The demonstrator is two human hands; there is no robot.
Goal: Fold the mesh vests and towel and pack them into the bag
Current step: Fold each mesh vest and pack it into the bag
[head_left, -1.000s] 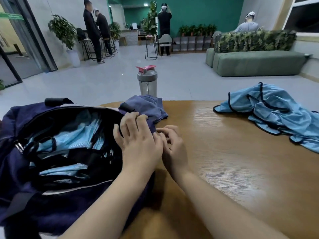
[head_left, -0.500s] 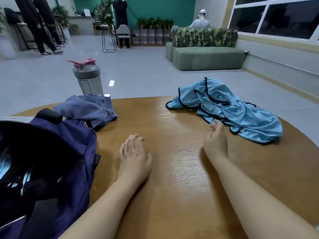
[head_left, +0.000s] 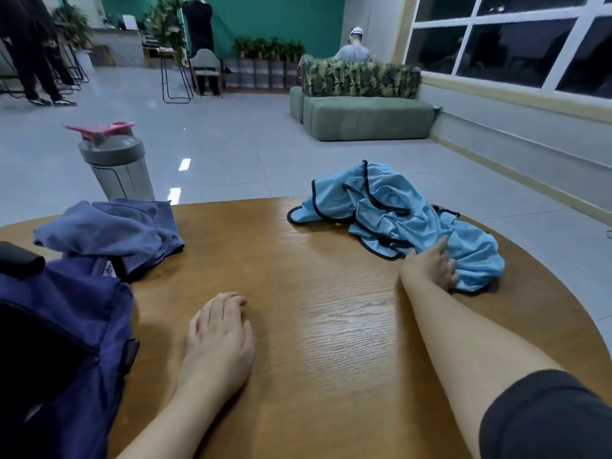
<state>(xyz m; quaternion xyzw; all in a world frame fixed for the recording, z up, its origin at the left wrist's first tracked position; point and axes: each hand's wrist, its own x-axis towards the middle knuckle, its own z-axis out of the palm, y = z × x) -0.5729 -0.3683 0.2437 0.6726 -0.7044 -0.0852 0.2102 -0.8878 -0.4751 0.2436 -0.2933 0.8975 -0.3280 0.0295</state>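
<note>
Touching right hand (head_left: 430, 265): mesh vest (head_left: 410, 220)

Single head-worn wide-angle view, looking forward and down, close over the round table (head_left: 331, 326), room beyond

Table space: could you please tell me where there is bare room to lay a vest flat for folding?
The widest bare patch of table lies between the left hand and the right forearm, running back to the far edge between the towel and the vest. The left is crowded by the bag, towel and bottle; the right hand touches the vest.
</note>
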